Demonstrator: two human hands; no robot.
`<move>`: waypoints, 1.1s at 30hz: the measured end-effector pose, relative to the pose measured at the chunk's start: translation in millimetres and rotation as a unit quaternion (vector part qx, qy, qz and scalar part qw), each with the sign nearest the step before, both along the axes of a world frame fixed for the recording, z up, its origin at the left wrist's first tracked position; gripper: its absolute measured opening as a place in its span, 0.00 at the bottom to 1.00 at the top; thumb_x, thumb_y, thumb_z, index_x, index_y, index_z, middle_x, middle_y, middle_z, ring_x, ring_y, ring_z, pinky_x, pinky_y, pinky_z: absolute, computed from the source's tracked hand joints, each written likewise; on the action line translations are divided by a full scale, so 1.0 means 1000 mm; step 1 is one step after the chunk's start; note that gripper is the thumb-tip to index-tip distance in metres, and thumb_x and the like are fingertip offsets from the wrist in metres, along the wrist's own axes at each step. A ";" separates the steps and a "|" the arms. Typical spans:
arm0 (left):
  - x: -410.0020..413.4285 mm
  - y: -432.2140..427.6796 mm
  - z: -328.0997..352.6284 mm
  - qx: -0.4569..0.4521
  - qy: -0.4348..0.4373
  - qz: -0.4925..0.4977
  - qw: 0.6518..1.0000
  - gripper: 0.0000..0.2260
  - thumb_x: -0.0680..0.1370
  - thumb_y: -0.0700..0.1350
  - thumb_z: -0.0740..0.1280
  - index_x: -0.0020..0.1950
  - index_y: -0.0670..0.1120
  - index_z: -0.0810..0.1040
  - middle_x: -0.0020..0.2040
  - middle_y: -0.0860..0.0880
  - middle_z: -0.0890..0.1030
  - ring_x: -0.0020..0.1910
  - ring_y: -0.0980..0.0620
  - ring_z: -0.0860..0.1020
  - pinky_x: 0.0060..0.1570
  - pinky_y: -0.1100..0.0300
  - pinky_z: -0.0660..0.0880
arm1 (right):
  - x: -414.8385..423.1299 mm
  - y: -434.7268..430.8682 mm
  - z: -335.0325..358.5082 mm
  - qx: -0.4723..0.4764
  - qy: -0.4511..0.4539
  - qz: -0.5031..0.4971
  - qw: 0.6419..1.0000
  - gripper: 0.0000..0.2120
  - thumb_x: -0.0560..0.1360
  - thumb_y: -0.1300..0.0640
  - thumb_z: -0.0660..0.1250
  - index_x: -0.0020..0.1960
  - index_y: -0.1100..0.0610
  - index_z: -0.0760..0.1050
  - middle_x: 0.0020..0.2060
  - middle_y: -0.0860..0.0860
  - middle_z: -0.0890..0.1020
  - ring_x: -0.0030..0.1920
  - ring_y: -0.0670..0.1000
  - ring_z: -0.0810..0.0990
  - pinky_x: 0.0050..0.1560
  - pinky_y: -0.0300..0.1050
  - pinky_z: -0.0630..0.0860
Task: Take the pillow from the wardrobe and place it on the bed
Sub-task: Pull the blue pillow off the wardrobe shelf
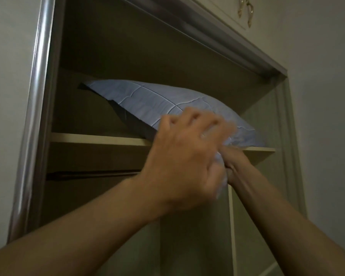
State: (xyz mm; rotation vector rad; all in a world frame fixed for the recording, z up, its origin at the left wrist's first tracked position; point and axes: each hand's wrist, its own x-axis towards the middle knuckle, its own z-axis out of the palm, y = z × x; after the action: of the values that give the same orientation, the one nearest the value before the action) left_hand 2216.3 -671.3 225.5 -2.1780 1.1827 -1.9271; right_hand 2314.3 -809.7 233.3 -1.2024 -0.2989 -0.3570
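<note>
Gripping 5 o'clock corner of pale blue fabric pillow [157, 100] on beige wooden shelf [98, 138] with fingers [188, 116] of left hand [183, 156] and right hand [233, 166].

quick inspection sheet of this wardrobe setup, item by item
surface: pale wardrobe shelf, bare at its left part
job's things: blue pillow lies on the shelf, its near corner hanging over the front edge; bed not in view
clutter: nothing seen
grippers: right hand grips the pillow's near corner from below; left hand lies against the pillow's front with fingers bent, blurred, so its grip is unclear
cables: nothing seen
surroundings: open wardrobe frame; dark hanging rail under the shelf; two brass handles on the cupboard above; plain walls either side
</note>
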 end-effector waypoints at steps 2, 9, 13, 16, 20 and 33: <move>-0.003 0.005 0.023 -0.092 0.007 0.016 0.996 0.20 0.74 0.54 0.56 0.62 0.50 0.74 0.61 0.48 0.76 0.60 0.50 0.71 0.55 0.48 0.67 | 0.006 -0.008 -0.008 -0.016 -0.001 -0.031 0.999 0.17 0.78 0.61 0.65 0.64 0.67 0.73 0.47 0.59 0.82 0.32 0.49 0.77 0.22 0.35 0.76; 0.035 0.041 0.101 -0.169 0.047 0.202 0.964 0.22 0.77 0.59 0.56 0.67 0.50 0.70 0.67 0.45 0.72 0.66 0.43 0.67 0.62 0.44 0.66 | -0.002 -0.042 -0.025 -0.034 0.024 -0.070 0.997 0.06 0.73 0.60 0.71 0.45 0.62 0.76 0.35 0.55 0.78 0.26 0.50 0.80 0.16 0.32 0.70; 0.047 0.039 0.129 -0.143 0.087 0.268 0.949 0.26 0.77 0.62 0.55 0.70 0.49 0.67 0.69 0.43 0.70 0.67 0.39 0.66 0.63 0.41 0.64 | -0.012 -0.070 -0.034 -0.077 0.012 -0.087 0.993 0.03 0.77 0.62 0.66 0.46 0.55 0.74 0.38 0.54 0.77 0.33 0.50 0.76 0.16 0.29 0.67; 0.047 0.033 0.146 -0.133 0.100 0.340 0.925 0.28 0.76 0.67 0.50 0.65 0.48 0.72 0.61 0.40 0.74 0.61 0.37 0.71 0.62 0.39 0.64 | -0.017 -0.089 -0.046 -0.093 0.000 -0.071 0.993 0.09 0.77 0.61 0.65 0.57 0.60 0.75 0.32 0.50 0.81 0.35 0.54 0.82 0.18 0.31 0.70; 0.044 0.030 0.164 -0.153 0.164 0.385 0.895 0.33 0.72 0.73 0.49 0.62 0.50 0.74 0.55 0.41 0.76 0.55 0.38 0.74 0.62 0.35 0.64 | -0.014 -0.104 -0.062 -0.061 0.007 0.005 0.998 0.06 0.71 0.58 0.70 0.44 0.60 0.77 0.25 0.52 0.84 0.23 0.49 0.83 0.19 0.39 0.75; 0.073 0.058 0.103 -0.191 0.131 0.308 0.923 0.17 0.80 0.59 0.56 0.44 0.47 0.72 0.37 0.47 0.74 0.36 0.48 0.74 0.39 0.52 0.71 | -0.006 -0.117 -0.017 -0.063 0.068 0.096 0.991 0.35 0.62 0.39 0.75 0.62 0.58 0.77 0.51 0.63 0.84 0.43 0.61 0.85 0.39 0.55 0.83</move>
State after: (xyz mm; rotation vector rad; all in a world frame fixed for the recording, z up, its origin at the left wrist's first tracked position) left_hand 2289.7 -613.4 328.0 -2.6146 0.0512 -1.7101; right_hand 2308.0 -926.3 216.2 -1.3023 -0.3200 -0.0886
